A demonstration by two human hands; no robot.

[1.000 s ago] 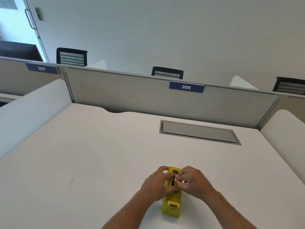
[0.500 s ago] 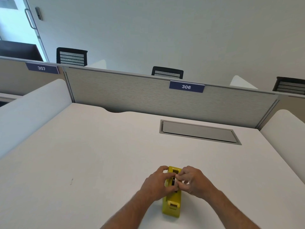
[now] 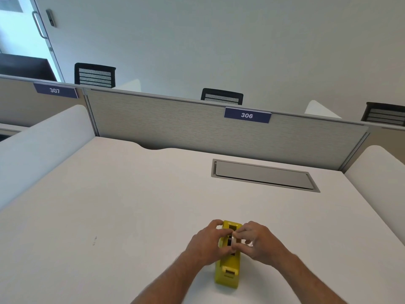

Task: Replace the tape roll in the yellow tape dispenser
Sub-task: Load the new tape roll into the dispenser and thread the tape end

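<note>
Both bare forearms are reaching in from the bottom edge, converging toward the centre. Left hand (image 3: 207, 244) is sitting knuckles-up, fingers curling inward to the right, thumb arching over the far side, gripping the yellow plastic tape dispenser (image 3: 228, 270). Right hand (image 3: 255, 241) is mirroring it, fingers bending leftward, fingertips (image 3: 237, 234) pinching something small and pale against the left hand's fingertips. Wrists are staying roughly level, just above the tabletop.
</note>
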